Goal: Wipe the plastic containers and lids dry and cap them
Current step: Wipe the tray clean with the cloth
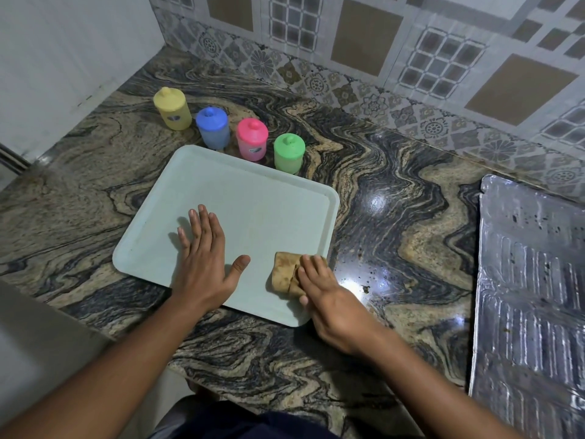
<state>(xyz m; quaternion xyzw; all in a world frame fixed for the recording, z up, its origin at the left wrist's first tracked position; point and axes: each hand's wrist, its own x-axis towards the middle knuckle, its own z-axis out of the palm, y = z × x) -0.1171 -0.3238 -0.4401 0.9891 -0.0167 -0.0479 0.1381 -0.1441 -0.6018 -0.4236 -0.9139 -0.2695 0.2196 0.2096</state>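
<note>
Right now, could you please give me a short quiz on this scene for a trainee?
1. True or false: the yellow container, blue container, pink container and green container are all capped.
2. Fill in: the left hand lies flat on the ____.
3. Which presses the folded cloth? A) left hand B) right hand
Key: 1 true; 2 tray; 3 B.

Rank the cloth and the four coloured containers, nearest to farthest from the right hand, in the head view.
1. Brown cloth, under the right hand.
2. Green container, beyond the tray.
3. Pink container, left of it.
4. Blue container, further left.
5. Yellow container, leftmost.
</note>
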